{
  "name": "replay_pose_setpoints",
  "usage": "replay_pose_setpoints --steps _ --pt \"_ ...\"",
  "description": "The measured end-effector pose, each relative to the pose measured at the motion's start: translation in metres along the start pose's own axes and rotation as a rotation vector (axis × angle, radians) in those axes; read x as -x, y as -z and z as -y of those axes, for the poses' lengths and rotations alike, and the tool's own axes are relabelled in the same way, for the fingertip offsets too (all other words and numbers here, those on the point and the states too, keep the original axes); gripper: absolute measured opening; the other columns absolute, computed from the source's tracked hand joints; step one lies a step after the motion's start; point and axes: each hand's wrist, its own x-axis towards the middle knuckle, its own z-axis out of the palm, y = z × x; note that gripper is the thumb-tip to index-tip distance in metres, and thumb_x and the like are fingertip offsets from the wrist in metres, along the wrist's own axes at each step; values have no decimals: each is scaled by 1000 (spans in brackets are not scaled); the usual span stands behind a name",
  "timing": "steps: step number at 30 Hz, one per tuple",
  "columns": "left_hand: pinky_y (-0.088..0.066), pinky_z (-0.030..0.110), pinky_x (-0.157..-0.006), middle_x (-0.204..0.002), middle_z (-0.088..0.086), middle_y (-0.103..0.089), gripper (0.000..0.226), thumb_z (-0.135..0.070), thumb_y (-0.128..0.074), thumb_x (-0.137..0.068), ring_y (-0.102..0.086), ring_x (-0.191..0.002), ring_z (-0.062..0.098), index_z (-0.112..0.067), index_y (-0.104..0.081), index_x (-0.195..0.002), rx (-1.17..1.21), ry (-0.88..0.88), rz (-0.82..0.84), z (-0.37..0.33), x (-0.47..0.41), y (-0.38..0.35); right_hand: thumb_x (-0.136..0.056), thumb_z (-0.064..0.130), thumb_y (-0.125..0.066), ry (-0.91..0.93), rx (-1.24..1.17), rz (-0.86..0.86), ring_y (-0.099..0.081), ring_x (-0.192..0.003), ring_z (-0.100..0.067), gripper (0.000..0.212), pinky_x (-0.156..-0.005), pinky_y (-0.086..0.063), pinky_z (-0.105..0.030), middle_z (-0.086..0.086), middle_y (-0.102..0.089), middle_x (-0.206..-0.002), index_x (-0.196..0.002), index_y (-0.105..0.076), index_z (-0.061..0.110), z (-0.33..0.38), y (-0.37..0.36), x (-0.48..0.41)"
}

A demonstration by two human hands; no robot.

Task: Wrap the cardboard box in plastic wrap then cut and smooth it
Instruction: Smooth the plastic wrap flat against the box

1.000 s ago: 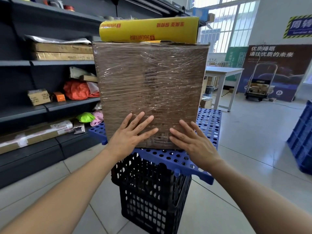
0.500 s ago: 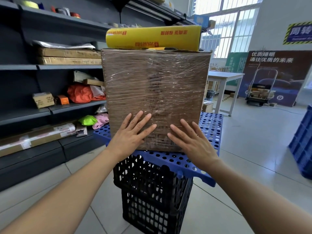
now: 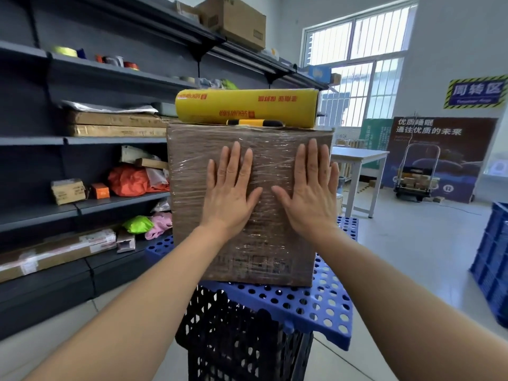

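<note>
A brown cardboard box (image 3: 189,188), covered in wrinkled plastic wrap, stands upright on a blue perforated board (image 3: 316,306). My left hand (image 3: 231,193) lies flat on the box's near face, fingers pointing up. My right hand (image 3: 310,193) lies flat beside it, reaching the box's right edge. Both palms press the film in the upper half of the face. On top of the box rests a yellow roll of plastic wrap (image 3: 247,107), and in front of the roll a yellow-and-black cutter (image 3: 254,122).
The blue board sits on a black plastic crate (image 3: 239,342). Dark shelves (image 3: 82,207) with boxes and bags run along the left. A white table (image 3: 357,158) stands behind the box. Blue crates (image 3: 492,259) stand at the right, a trolley (image 3: 415,177) far back.
Both hands have slid up the box's front face from the lower part to the upper half, fingers now pointing straight up. The view has tilted upward.
</note>
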Motion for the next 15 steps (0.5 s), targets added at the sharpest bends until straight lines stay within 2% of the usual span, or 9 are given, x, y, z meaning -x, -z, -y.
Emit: replay_pose_setpoints --steps 5,8,13,15 --pt "8 41 -117 -155 1 22 69 -57 -10 -96 16 -144 18 -21 14 -149 -48 -30 -14 9 13 -10 -91 63 -25 36 40 -2 23 -143 -17 84 -117 8 -42 -2 14 -157 -150 9 13 -11 -16 26" --pt "5 42 -117 -158 5 7 68 -56 -13 -96 11 -145 18 -19 4 -151 -15 -14 -21 4 11 -6 -92 61 -26 38 24 -16 21 -144 -16 83 -117 4 -42 -5 6 -159 -150 4 11 -12 -12 29" --pt "5 42 -117 -157 1 1 67 -48 -27 -94 15 -144 14 -18 -4 -149 24 -59 -107 -11 -19 6 -94 51 -40 -87 -292 -100 10 -146 -17 85 -118 3 -32 -11 5 -160 -151 6 8 -4 18 -10" --pt "4 41 -116 -157 6 -6 66 -47 -30 -93 6 -145 18 -16 -9 -148 10 -94 -111 -14 -29 6 -96 43 -46 -162 -503 -76 4 -147 -16 82 -115 -3 -25 -5 6 -160 -151 6 11 -3 29 -25"
